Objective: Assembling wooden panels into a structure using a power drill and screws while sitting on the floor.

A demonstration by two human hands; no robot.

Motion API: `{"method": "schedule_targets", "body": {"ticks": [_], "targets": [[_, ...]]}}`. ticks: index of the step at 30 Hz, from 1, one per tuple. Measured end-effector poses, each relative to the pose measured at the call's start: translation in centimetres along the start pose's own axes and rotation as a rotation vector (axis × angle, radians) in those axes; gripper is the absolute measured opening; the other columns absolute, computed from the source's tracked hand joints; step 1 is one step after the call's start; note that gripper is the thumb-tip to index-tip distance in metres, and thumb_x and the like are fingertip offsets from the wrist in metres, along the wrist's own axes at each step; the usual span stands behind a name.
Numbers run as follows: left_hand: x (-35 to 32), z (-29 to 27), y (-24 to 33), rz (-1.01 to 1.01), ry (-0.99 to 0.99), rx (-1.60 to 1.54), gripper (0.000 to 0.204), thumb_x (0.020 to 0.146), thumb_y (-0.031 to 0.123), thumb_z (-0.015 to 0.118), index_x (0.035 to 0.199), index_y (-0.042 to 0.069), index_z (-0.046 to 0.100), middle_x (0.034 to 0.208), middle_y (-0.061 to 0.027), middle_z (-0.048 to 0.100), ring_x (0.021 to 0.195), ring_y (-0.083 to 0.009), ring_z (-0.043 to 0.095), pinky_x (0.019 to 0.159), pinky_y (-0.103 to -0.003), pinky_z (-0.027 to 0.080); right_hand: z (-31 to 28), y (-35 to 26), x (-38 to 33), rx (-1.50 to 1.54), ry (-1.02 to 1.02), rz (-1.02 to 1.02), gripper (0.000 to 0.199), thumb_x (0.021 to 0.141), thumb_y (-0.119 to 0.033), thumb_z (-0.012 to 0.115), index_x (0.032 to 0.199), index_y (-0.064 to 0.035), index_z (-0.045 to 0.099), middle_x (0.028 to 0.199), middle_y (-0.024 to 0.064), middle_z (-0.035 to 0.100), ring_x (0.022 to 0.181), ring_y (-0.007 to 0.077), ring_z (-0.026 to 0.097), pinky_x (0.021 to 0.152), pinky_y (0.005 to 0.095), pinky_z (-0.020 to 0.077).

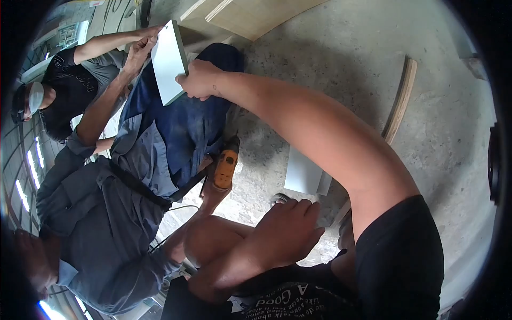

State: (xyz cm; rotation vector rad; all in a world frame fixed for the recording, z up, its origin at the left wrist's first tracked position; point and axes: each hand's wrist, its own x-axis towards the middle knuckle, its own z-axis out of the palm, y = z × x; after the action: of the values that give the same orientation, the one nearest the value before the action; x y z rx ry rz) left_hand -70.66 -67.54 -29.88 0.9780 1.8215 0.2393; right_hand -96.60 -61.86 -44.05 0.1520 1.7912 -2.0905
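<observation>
White laminate: my right hand (200, 79) grips the lower edge of a white panel (169, 61), fingers clamped on it, held up over a crouching co-worker's blue trousers (181, 128). Another person's hands (140, 47) hold its far edge. My left hand (285, 232) rests loosely curled, holding nothing, on my knee. An orange drill (225, 168) stands on the concrete floor (346, 64).
</observation>
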Motion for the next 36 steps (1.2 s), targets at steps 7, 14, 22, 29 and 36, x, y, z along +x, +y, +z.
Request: {"method": "schedule_targets", "body": {"ticks": [7,14,22,29,36], "targets": [[0.1,-0.4,-0.5,-0.038,-0.112,0.034,0.051,0.097,0.031,0.065,0.128,-0.007,0.056,0.113,-0.0229,0.066,0.105,-0.0387,0.065,0.091,-0.046,0.054,-0.3,0.0,-0.4,-0.022,-0.041,0.019,0.05,0.104,-0.039,0.055,0.114,0.008,0.069,0.086,0.0118,0.075,0.067,0.0205,0.071,0.061,0.0327,0.0623],[-0.3,-0.1,-0.8,-0.01,-0.046,0.004,0.046,0.098,0.032,0.063,0.124,-0.005,0.056,0.112,-0.0209,0.065,0.104,-0.0371,0.065,0.091,-0.047,0.053,0.0,0.0,0.3,-0.081,0.003,0.03,0.05,0.103,-0.04,0.056,0.111,0.0073,0.07,0.084,0.0137,0.074,0.067,0.0213,0.072,0.06,0.0339,0.0615],[-0.5,-0.6,-0.5,-0.085,-0.135,0.013,0.054,0.1,0.034,0.062,0.135,-0.006,0.053,0.124,-0.0252,0.064,0.111,-0.04,0.064,0.093,-0.048,0.053,2.0,1.6,2.4,-0.307,0.156,-0.193,0.046,0.1,-0.041,0.059,0.108,0.0021,0.074,0.101,0.0274,0.074,0.103,0.0417,0.071,0.091,0.0458,0.0552],[-1.0,-0.2,-0.4,-0.056,-0.07,0.029,0.053,0.099,0.035,0.064,0.131,-0.006,0.054,0.119,-0.0243,0.065,0.108,-0.0388,0.065,0.091,-0.047,0.054,3.2,4.0,4.7,-0.328,0.134,-0.149,0.047,0.102,-0.042,0.054,0.127,-0.0042,0.068,0.12,0.0232,0.071,0.106,0.0347,0.072,0.092,0.0427,0.0555],[0.1,0.0,0.2,0.02,-0.075,0.013,0.052,0.098,0.036,0.065,0.128,-0.005,0.055,0.114,-0.0244,0.065,0.105,-0.0389,0.065,0.089,-0.047,0.054,1.7,12.3,8.0,0.019,0.001,-0.57,0.041,0.102,-0.042,0.058,0.127,-0.0099,0.064,0.121,0.0134,0.068,0.109,0.0277,0.064,0.099,0.0408,0.0498]]}}
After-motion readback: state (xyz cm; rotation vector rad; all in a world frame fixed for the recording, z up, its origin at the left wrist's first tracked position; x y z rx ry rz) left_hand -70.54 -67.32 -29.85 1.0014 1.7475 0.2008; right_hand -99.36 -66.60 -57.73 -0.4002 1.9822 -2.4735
